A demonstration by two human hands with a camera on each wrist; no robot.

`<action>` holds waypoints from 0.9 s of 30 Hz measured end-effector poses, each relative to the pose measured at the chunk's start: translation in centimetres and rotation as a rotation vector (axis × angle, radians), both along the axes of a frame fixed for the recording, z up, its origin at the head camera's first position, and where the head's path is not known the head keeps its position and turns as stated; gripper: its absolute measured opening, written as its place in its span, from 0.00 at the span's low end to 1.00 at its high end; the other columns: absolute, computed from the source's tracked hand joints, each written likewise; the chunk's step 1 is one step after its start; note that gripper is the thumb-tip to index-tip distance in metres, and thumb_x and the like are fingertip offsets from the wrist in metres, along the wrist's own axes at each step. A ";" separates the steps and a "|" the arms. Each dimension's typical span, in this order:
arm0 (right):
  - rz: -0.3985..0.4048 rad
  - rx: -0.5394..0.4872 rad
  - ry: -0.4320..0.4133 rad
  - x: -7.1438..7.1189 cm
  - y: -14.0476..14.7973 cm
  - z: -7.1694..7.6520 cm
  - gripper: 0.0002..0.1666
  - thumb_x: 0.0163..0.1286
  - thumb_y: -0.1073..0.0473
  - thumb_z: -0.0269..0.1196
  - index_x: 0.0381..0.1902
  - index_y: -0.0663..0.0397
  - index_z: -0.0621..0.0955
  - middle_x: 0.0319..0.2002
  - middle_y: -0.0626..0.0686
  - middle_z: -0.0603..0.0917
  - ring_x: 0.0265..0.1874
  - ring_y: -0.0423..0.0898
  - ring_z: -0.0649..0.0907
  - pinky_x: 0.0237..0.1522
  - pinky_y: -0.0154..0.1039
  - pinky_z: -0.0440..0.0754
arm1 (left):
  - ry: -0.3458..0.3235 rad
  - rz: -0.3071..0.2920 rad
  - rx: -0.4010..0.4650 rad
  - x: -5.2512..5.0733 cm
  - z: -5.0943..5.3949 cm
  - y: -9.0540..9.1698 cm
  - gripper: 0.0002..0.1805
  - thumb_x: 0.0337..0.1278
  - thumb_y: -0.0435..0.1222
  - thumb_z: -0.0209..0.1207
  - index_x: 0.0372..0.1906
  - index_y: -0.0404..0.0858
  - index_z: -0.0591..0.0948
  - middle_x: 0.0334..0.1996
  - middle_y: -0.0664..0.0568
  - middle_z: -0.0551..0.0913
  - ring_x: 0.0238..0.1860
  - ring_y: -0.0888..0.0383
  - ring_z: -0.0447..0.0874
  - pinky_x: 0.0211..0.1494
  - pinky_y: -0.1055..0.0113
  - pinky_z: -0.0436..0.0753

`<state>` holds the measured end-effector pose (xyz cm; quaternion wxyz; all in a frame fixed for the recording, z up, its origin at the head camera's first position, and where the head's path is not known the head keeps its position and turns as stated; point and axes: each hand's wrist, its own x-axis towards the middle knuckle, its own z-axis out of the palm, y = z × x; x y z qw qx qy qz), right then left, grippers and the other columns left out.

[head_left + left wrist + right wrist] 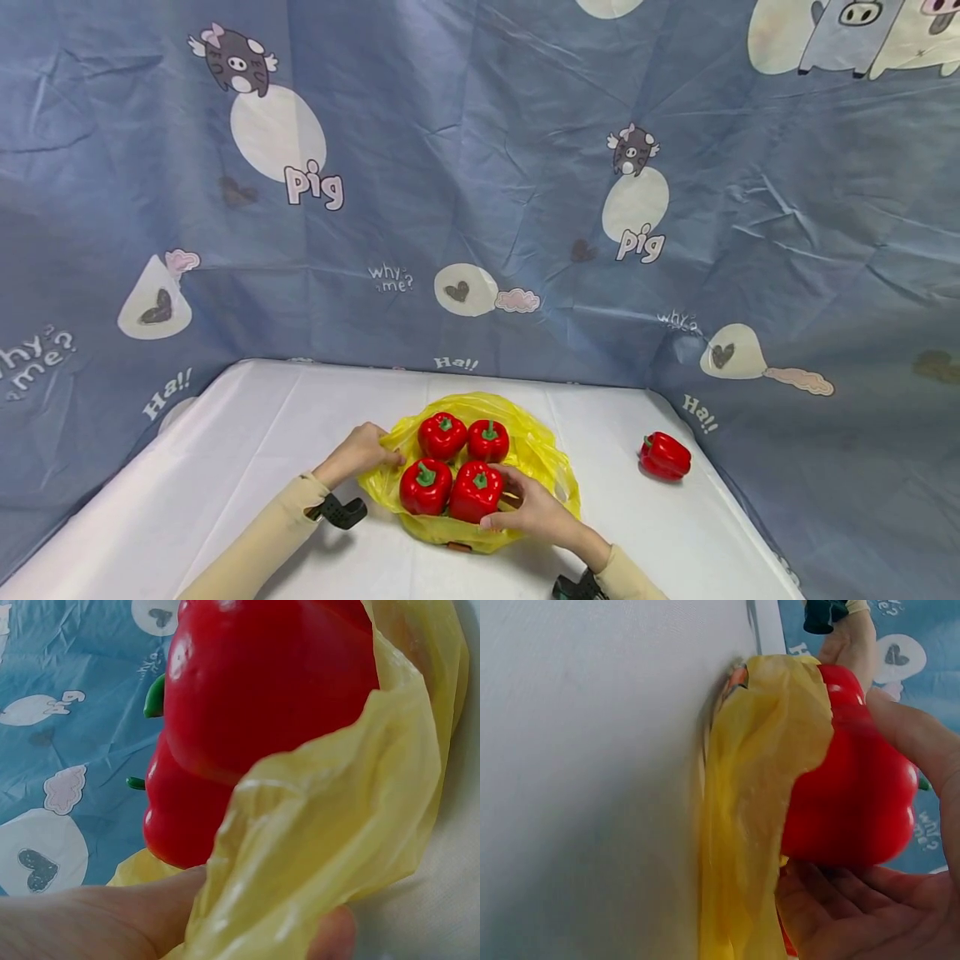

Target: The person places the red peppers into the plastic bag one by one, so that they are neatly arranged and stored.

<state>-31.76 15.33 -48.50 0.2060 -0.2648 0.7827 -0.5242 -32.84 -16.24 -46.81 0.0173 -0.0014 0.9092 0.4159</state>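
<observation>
An open yellow plastic bag [536,429] lies spread on the table with several glossy red bell peppers inside, green stems showing. At its left rim my left hand [363,454] pinches the plastic; in the left wrist view a fold of the bag [322,802] hides most of the fingers. My right hand [534,507] holds the front right bell pepper [476,493], thumb on one side and fingers on the other. The right wrist view shows this pepper [855,787] partly behind the bag's edge, with the fingers beneath it.
Another red bell pepper [665,457] lies on its side at the right of the white table [262,433]. A blue cloth [450,208] with printed pigs hangs behind and along the sides. A small orange-brown object [459,547] shows at the bag's front edge.
</observation>
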 end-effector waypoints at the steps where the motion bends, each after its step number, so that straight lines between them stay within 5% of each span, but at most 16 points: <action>1: 0.000 0.001 0.003 0.0 0.2 0.0 0.46 0.57 0.50 0.72 0.69 0.55 0.64 0.66 0.56 0.71 0.65 0.57 0.72 0.63 0.50 0.73 | -0.001 0.000 0.000 0.0 0.0 0.0 0.13 0.40 0.36 0.71 0.16 0.36 0.77 0.12 0.55 0.70 0.16 0.62 0.69 0.20 0.72 0.69; 16: 0.104 -0.003 0.000 -0.7 5.9 1.9 0.42 0.65 0.61 0.64 0.71 0.66 0.58 0.69 0.66 0.65 0.69 0.63 0.65 0.68 0.51 0.65 | -0.010 -0.006 0.022 0.0 -0.1 -0.1 0.12 0.40 0.36 0.70 0.17 0.36 0.78 0.13 0.54 0.73 0.16 0.62 0.71 0.20 0.72 0.71; 22: 0.046 -0.020 -0.024 -1.0 9.6 3.3 0.41 0.66 0.63 0.63 0.72 0.65 0.57 0.70 0.67 0.63 0.70 0.64 0.63 0.66 0.45 0.68 | -0.008 -0.013 0.039 0.2 0.1 -0.1 0.12 0.41 0.35 0.69 0.17 0.35 0.78 0.13 0.53 0.74 0.16 0.62 0.72 0.20 0.71 0.71; 27: -0.084 -0.006 0.005 -1.2 12.9 3.9 0.40 0.65 0.60 0.65 0.71 0.61 0.61 0.68 0.65 0.67 0.68 0.59 0.69 0.64 0.40 0.71 | -0.012 -0.020 0.044 0.3 0.1 0.0 0.11 0.42 0.34 0.69 0.18 0.35 0.78 0.13 0.54 0.74 0.16 0.62 0.72 0.20 0.72 0.72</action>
